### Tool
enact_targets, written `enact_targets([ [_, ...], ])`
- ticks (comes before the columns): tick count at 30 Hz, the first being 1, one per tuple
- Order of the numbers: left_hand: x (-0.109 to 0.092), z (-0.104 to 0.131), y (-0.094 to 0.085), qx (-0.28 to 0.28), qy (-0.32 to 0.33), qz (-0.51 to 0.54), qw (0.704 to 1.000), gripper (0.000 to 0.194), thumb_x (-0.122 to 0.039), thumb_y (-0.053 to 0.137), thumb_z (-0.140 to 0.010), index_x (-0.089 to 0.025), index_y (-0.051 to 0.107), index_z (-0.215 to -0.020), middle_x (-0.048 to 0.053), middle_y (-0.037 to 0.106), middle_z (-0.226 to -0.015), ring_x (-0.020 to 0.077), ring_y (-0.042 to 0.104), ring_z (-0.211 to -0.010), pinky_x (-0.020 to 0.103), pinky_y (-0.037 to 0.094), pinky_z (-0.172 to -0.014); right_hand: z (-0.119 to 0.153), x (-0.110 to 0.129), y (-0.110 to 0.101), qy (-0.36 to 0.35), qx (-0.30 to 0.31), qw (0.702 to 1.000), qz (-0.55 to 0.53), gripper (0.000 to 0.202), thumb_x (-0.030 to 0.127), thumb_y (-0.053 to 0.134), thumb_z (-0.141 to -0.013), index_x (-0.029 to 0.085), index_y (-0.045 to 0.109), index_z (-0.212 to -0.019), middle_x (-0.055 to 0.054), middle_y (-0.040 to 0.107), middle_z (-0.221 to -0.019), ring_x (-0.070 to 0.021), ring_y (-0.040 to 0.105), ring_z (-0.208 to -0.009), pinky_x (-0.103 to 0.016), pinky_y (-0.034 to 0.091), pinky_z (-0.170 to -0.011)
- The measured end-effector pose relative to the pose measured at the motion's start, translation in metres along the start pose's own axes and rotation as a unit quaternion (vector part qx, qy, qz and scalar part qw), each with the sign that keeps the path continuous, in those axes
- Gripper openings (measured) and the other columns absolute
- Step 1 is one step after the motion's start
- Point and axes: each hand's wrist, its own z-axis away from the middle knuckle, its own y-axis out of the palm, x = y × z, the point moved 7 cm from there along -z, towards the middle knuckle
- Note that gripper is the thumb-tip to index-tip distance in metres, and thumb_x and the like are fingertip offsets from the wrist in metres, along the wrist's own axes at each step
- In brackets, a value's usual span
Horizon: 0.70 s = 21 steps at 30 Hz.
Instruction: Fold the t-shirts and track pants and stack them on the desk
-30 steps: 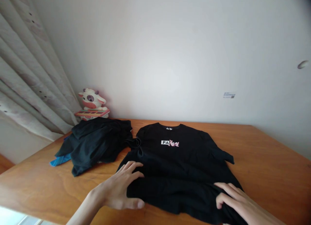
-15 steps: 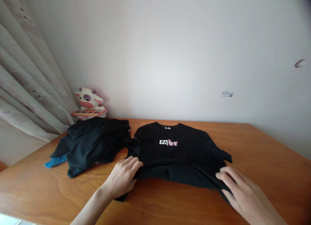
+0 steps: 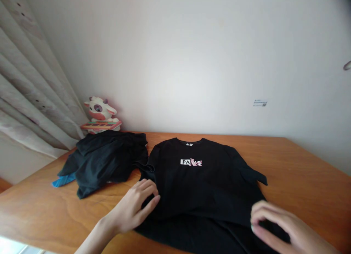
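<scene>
Fingers [image 3: 150, 185] curl over the black T-shirt [image 3: 196, 195] — left hand [image 3: 131, 207], right hand [image 3: 297, 231].

A black T-shirt [image 3: 203, 190] lies front up on a wooden table [image 3: 304, 170], its neck toward the wall [image 3: 178, 56]. The left hand [image 3: 133, 204], fingers curled, is at one side; the right hand [image 3: 285, 224], thumb and fingers bent together, is over the other. Dark clothes [image 3: 106, 162] with a blue piece [image 3: 63, 180] lie alongside, before a cow toy [image 3: 100, 113] near the curtain [image 3: 30, 82].
</scene>
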Motion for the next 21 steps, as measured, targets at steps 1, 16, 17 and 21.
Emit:
enact_targets([
  [1,0.005,-0.010,-0.002,-0.033,-0.012,-0.001,0.999,0.025,-0.033,0.039,-0.103,-0.023,0.061,-0.098,0.006,0.067,-0.103,0.0210,0.061,-0.097,0.035,0.047,-0.092,-0.015,0.005,-0.002,0.004,-0.012,1.000,0.004,0.039,0.063,0.054,-0.091,0.030,0.071,-0.102,-0.006,0.074,-0.112,-0.0275,0.069,-0.106,-0.034,0.056,-0.092],
  [16,0.024,-0.065,0.061,0.071,-0.113,-0.070,0.989,0.072,-0.071,0.041,-0.094,-0.027,0.047,-0.152,0.017,0.037,-0.162,0.0444,0.032,-0.149,0.073,0.030,-0.110,-0.053,-0.039,0.038,0.084,0.079,0.984,0.137,0.070,0.078,0.050,-0.086,0.034,0.063,-0.139,-0.010,0.052,-0.154,-0.0417,0.053,-0.135,-0.059,0.048,-0.104],
  [17,0.023,-0.072,0.055,0.065,-0.118,-0.075,0.988,0.063,-0.063,0.039,-0.098,-0.024,0.054,-0.145,0.019,0.046,-0.156,0.0434,0.042,-0.143,0.069,0.037,-0.107,-0.061,-0.033,0.031,0.088,0.083,0.983,0.137,0.063,0.075,0.048,-0.088,0.031,0.070,-0.129,-0.011,0.061,-0.145,-0.0401,0.063,-0.123,-0.056,0.053,-0.097],
  [21,0.020,-0.118,0.042,0.036,-0.166,-0.124,0.978,0.043,-0.037,0.039,-0.101,-0.013,0.065,-0.126,0.023,0.060,-0.133,0.0402,0.060,-0.120,0.056,0.052,-0.093,-0.121,0.010,0.028,0.057,0.061,0.985,0.152,0.045,0.049,0.039,-0.099,0.022,0.075,-0.100,-0.012,0.074,-0.111,-0.0311,0.072,-0.096,-0.045,0.054,-0.084],
])
